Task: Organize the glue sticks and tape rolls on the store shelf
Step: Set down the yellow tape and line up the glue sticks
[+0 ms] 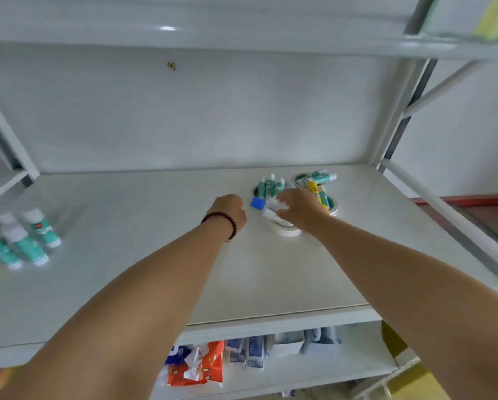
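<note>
Pinching a blue-capped glue stick (263, 207) over the near tape roll (285, 228), the right hand (299, 209) held it while the left hand (230, 210), curled, seemingly empty, hovered beside that roll; light, stiff, likely slick, best gripped mid-barrel.

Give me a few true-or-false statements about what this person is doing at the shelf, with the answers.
1. Both hands reach toward the tape rolls at the back right of the shelf. True.
2. The left hand wears a dark bead bracelet at the wrist. True.
3. The teal glue sticks at the left are all standing inside a tape roll. False: they stand on the shelf itself.
4. The right hand rests far from the glue sticks. False: it is among them.
5. A yellow glue stick stands by the right hand. True.
</note>
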